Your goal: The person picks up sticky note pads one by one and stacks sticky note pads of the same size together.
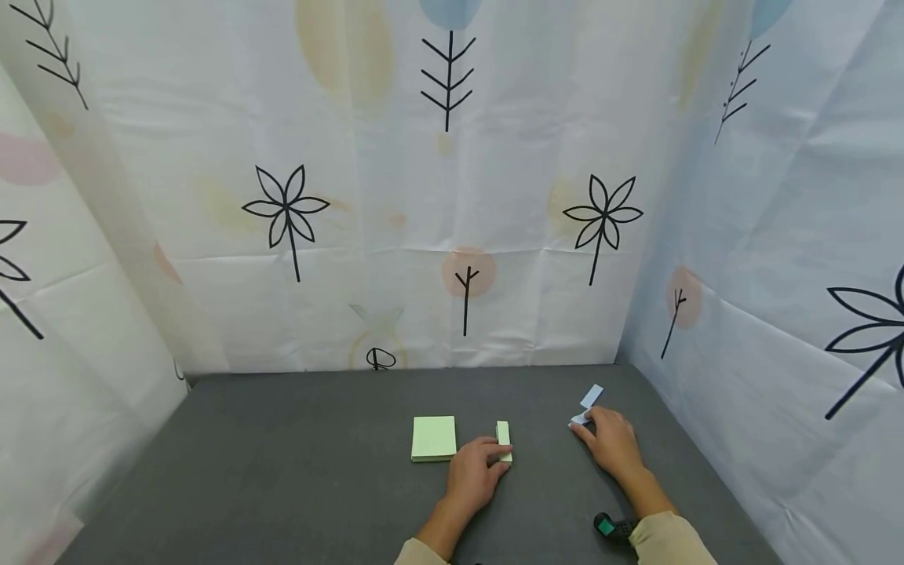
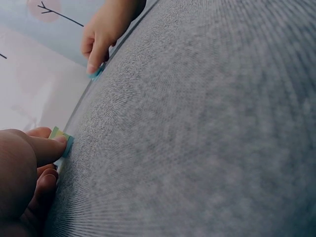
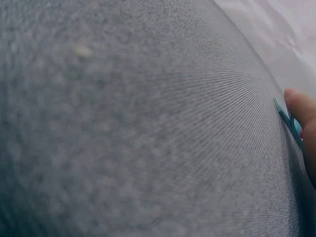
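My left hand (image 1: pixel 472 475) pinches a narrow pad of pale yellow-green sticky notes (image 1: pixel 503 431) between thumb and fingers. In the left wrist view the pad (image 2: pixel 61 136) shows a teal side under the thumb. Just left of that hand lies a square pale green sticky note pad (image 1: pixel 434 438) on the table. Farther right, my right hand (image 1: pixel 613 441) pinches a pale blue paper piece (image 1: pixel 581 418) at the table surface. A pale blue strip (image 1: pixel 592 395) sticks out beyond its fingertips; whether the two are joined I cannot tell. Teal edges (image 3: pixel 282 112) appear beside the thumb in the right wrist view.
The grey table (image 1: pixel 297 471) reaches back to a white patterned curtain (image 1: pixel 381 306), with more curtain at both sides. A black device with a green face (image 1: pixel 609 526) is at the right wrist, by the beige sleeve (image 1: pixel 667 540).
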The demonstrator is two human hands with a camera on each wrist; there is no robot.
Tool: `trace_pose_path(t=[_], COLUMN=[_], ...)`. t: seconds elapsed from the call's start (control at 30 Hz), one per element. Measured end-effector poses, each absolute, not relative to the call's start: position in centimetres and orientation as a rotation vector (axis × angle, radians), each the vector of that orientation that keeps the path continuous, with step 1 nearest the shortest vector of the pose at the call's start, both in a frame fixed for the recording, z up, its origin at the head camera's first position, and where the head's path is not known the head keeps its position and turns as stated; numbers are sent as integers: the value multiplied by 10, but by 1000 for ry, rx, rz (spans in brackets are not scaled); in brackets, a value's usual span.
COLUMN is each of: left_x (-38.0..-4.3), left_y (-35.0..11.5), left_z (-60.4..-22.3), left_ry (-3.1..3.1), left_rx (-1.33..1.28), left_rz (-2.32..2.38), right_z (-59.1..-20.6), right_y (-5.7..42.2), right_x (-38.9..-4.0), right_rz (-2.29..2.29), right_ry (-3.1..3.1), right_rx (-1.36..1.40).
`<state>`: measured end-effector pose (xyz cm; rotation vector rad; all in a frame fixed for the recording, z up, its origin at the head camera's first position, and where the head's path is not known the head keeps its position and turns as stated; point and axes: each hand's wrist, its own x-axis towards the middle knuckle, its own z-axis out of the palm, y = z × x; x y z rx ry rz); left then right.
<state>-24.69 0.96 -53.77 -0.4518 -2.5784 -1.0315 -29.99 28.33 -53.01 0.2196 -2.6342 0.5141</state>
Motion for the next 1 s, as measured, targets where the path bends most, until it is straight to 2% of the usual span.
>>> trace_pose_path(t=[0.57,1.0], left_x=[-247,-248], left_y=[8,10], left_z=[-538,-539], left_ry=[-2591,-2598], left_rx=[-442,-455], left_rz=[-1022,-1006], right_z=[-530,-533], right_y=[288,295], right_x=[-306,-312], right_rz=[655,675], right_ry=[-2623,-2677], right_rx=[227,-3])
